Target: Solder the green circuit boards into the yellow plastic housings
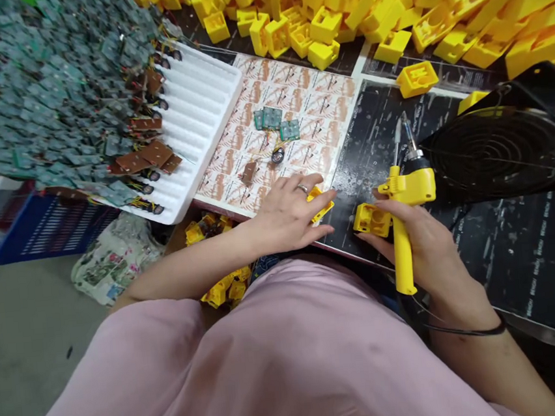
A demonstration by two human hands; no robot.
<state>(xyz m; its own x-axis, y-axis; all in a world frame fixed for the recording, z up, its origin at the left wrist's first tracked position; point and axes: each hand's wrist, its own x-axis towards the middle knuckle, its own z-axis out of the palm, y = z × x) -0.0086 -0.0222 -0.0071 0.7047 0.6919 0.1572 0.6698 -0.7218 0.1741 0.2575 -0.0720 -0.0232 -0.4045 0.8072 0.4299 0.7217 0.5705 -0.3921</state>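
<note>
My left hand (290, 210) lies over a yellow plastic housing (323, 211) at the table's near edge, its fingers and thumb around the piece and partly covering it. In my right hand (422, 240) is a yellow soldering gun (403, 248), its metal tip pointing away from me. Another yellow plastic housing (373, 220), with round hollows, sits at the fingertips of that same hand. Beyond my left hand lie small green circuit boards (273, 118), wired to a round black part (278, 155) and a brown board (249, 173).
A white foam tray (208, 97) at the left bears a big heap of wired green boards (60, 91). Yellow housings (323, 24) are piled along the back. A black fan (502, 147) stands at the right. Below the tray is a blue crate (38, 224).
</note>
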